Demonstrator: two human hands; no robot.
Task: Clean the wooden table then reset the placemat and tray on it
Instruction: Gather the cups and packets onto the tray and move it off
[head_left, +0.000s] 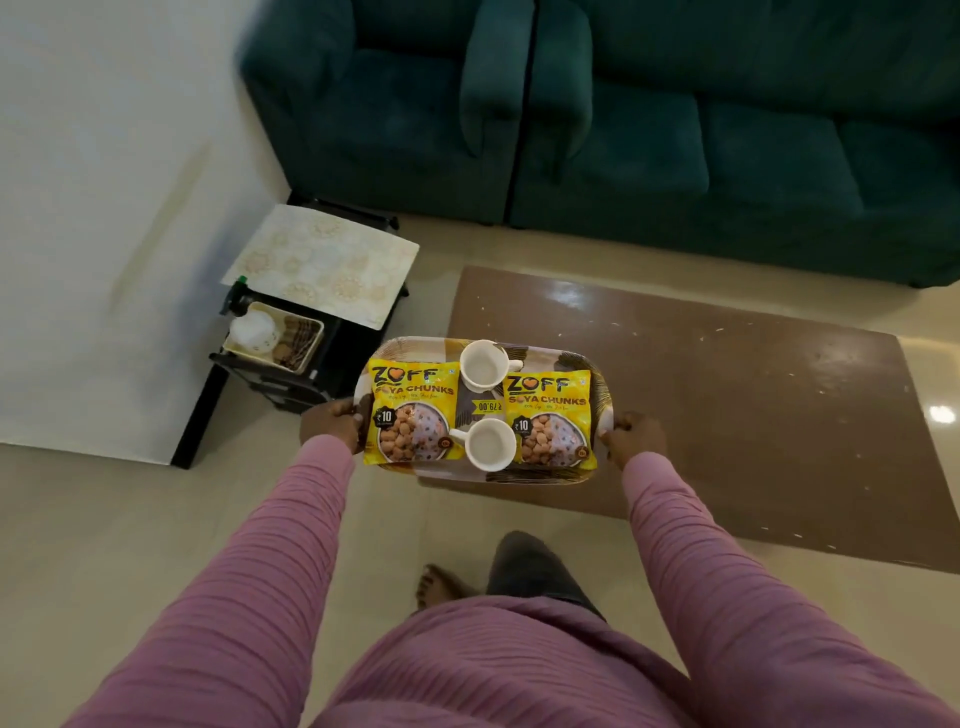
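Holding the tray (413, 347) over the wooden surface's (727, 415) eight-o'clock corner, left hand (330, 423) and right hand (636, 436) grasp its ends with curled fingers. The placemat (322, 265) lies on a black stand (353, 353) at ten o'clock. Specks dot the surface, so clearing seems in hand; next, park the tray level, then wipe.

The tray (415, 347) is gripped at both ends by the left hand (330, 426) and right hand (636, 436), at the wooden table's (727, 415) left edge.

Head camera looks steeply down, close above the carried tray (483, 473) and floor (130, 519).
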